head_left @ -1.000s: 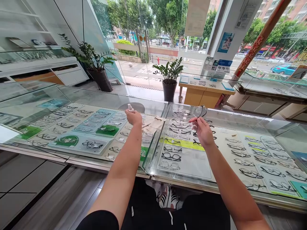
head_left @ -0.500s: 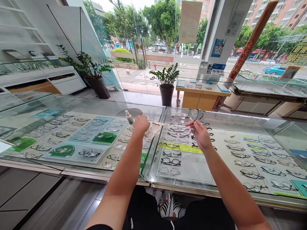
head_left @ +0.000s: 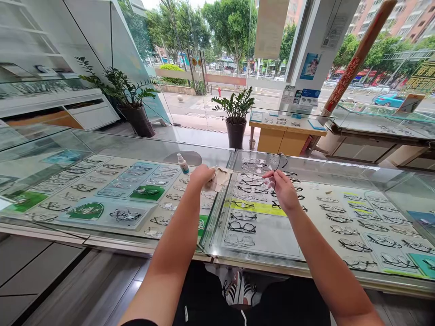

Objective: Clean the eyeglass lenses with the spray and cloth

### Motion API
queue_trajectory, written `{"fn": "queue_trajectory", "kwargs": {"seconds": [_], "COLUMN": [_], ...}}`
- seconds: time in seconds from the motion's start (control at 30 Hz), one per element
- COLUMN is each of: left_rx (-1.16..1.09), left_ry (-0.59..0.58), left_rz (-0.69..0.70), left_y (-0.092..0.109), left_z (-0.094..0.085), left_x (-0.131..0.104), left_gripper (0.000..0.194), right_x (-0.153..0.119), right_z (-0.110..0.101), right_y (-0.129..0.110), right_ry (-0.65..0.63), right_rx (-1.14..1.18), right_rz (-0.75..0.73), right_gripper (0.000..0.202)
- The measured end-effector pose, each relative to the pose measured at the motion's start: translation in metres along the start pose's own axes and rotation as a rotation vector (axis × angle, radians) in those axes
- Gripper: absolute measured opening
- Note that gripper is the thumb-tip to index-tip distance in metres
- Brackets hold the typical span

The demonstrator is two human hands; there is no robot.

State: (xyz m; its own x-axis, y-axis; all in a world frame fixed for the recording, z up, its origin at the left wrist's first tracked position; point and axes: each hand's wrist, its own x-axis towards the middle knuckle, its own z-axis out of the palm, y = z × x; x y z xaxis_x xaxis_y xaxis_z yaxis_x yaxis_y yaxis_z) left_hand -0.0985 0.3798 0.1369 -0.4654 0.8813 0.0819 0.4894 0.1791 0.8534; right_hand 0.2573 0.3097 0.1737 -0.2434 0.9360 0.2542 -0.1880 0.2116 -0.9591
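My left hand [head_left: 201,176] is closed on the near-left edge of a beige cloth [head_left: 221,177] on the glass counter. Its fingertips are partly hidden behind the hand. Just left of it, a small white spray bottle [head_left: 182,164] with a blue-green lower part stands upright on the glass. My right hand [head_left: 284,192] pinches a pair of eyeglasses [head_left: 280,161] above the right-hand case. The dark thin frame and clear lenses rise above the fingers. Part of the frame is hidden by the hand.
Glass display cases [head_left: 217,231] hold rows of eyeglasses below both hands, with a metal-edged seam between the cases. Beyond stand two potted plants [head_left: 236,129], a wooden display table [head_left: 285,140] and a glass shopfront. My legs and shoes [head_left: 240,290] are beneath the counter's near edge.
My left hand has moved from beside the spray bottle rightward onto the cloth and closed on it; the cloth has shifted and is bunched. My right hand with the eyeglasses has hardly moved.
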Motion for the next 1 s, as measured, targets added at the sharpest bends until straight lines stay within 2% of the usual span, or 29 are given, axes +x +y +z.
{"fn": "queue_trajectory", "kwargs": {"seconds": [0.1,0.27,0.4,0.5,0.63,0.8,0.9,1.0], "left_rx": [-0.149,-0.452,-0.758,-0.88,-0.911,-0.965,-1.055,-1.088], "left_ry": [-0.104,-0.311,-0.572,-0.741,-0.85,-0.961,-1.036,-1.039], "left_rz": [-0.071,-0.016,0.06,0.04,0.009,0.073,0.06,0.051], "left_y": [0.017,0.044,0.053,0.06,0.072,0.088,0.094,0.094], "left_z": [0.0,0.004,0.011,0.021,0.034,0.042,0.043,0.045], "left_x": [-0.008,-0.024,-0.034,-0.045,-0.065,-0.089,-0.094,-0.095], "left_gripper": [0.028,0.054,0.058,0.057,0.06,0.051,0.041,0.04], "right_x": [0.0,-0.001,-0.001,-0.002,-0.005,-0.007,-0.008,-0.008], "right_z": [0.0,0.001,0.001,0.001,0.002,0.005,0.007,0.008], "right_y": [0.0,0.0,0.001,-0.001,-0.005,-0.008,-0.011,-0.013], "right_ry": [-0.001,-0.011,-0.018,-0.036,-0.12,-0.235,-0.263,-0.261], "right_rx": [0.014,0.051,0.019,-0.009,-0.04,-0.103,-0.136,-0.12], "right_rz": [-0.001,0.007,0.004,-0.033,-0.069,-0.078,-0.064,-0.062], "right_gripper": [0.033,0.032,0.033,0.034,0.036,0.04,0.039,0.038]}}
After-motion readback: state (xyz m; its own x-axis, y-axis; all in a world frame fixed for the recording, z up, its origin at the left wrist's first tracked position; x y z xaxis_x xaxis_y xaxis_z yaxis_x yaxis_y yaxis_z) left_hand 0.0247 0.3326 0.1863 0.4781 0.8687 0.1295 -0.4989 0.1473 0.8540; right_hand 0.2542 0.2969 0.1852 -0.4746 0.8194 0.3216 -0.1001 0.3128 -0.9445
